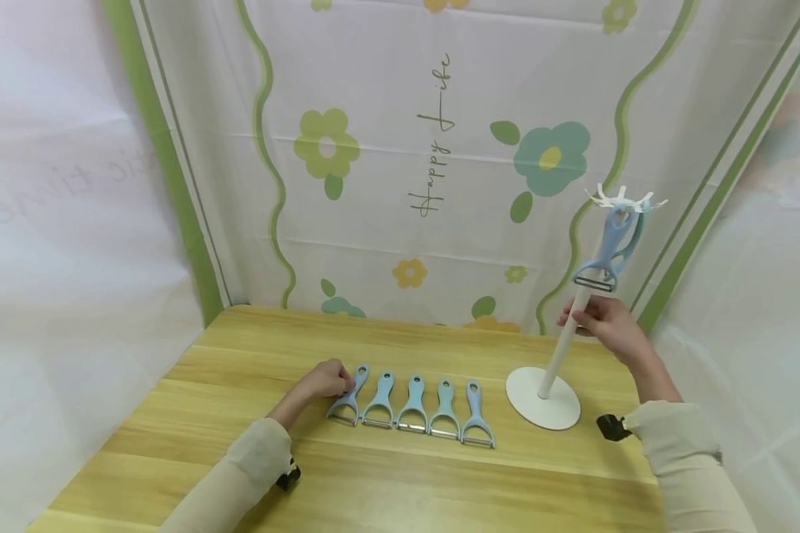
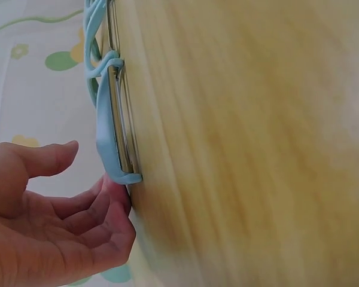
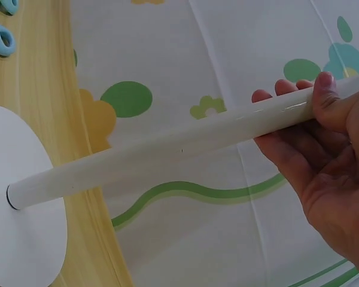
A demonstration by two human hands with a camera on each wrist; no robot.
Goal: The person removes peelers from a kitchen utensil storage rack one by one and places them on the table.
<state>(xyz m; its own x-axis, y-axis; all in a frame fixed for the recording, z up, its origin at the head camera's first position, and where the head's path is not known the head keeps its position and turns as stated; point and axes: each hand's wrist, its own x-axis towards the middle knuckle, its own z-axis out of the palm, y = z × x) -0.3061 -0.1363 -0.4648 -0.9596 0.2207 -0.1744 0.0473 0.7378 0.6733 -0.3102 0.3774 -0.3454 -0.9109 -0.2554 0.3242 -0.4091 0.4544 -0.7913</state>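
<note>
Several blue and blue-green Y-shaped peelers lie in a row on the table, handles pointing away. My left hand (image 1: 328, 378) is at the leftmost peeler (image 1: 348, 400). In the left wrist view, the thumb stands apart from that peeler (image 2: 109, 128), while the loosely bent fingers (image 2: 110, 224) reach its edge; whether they touch it is unclear. My right hand (image 1: 610, 326) holds the white pole (image 1: 563, 344) of a round-based stand, thumb on one side and fingers behind, as the right wrist view shows. A blue peeler (image 1: 607, 248) hangs from the stand's top, with a blue-green one (image 1: 635, 237) behind it.
The stand's white disc base (image 1: 530, 396) rests on the wooden table (image 1: 387, 485), right of the peeler row. White hooks (image 1: 603, 198) fan out around its top. A flower-print curtain (image 1: 373, 192) hangs behind the table's far edge, with white cloth at both sides.
</note>
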